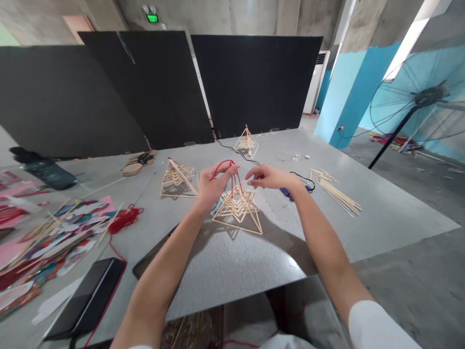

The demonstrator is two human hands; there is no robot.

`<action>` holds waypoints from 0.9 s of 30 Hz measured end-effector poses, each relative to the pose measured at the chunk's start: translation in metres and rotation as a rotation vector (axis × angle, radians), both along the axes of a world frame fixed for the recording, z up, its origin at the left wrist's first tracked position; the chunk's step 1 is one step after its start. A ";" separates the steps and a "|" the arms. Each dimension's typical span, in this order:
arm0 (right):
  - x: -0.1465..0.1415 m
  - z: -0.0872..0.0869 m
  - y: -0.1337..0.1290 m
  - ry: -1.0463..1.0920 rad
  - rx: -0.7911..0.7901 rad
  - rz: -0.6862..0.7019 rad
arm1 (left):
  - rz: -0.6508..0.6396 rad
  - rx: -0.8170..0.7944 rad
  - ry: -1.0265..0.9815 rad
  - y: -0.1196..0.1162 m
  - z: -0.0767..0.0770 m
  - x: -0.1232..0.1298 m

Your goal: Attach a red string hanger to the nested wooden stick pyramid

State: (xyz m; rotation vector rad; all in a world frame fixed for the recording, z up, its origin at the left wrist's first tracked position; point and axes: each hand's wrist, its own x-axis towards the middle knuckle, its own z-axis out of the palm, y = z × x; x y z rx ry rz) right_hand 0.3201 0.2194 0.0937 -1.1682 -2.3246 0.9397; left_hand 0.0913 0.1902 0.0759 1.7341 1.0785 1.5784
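Observation:
My left hand [214,185] pinches a red cord [233,180] between thumb and fingers. From the pinch, strands of the cord run down to the top of a tiered frame of thin wooden sticks [238,208], which is on or just above the table; I cannot tell which. To the right of the cord is my right hand [268,176], its fingers loosely curled and apart, with nothing visible in them. A second stick frame [178,179] stands left of my left hand. Farther back stands a third stick frame [247,142] shaped like a pyramid.
Loose sticks [337,196] and a blue item with a black wire [286,194] lie at right. Red yarn [125,219], a black device [87,298], coloured scraps [54,242] and a dark bottle [45,169] are at left. Black panels [254,82] border the table's back; a fan [428,97] stands right.

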 end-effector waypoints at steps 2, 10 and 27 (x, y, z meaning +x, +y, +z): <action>0.000 0.000 0.000 -0.005 -0.001 -0.001 | -0.001 0.000 -0.002 0.000 0.000 0.000; -0.001 0.000 0.000 -0.012 -0.002 0.002 | -0.005 0.018 -0.004 0.001 0.000 0.000; -0.002 0.002 -0.002 -0.025 -0.009 -0.028 | -0.004 0.008 0.022 0.002 -0.002 -0.001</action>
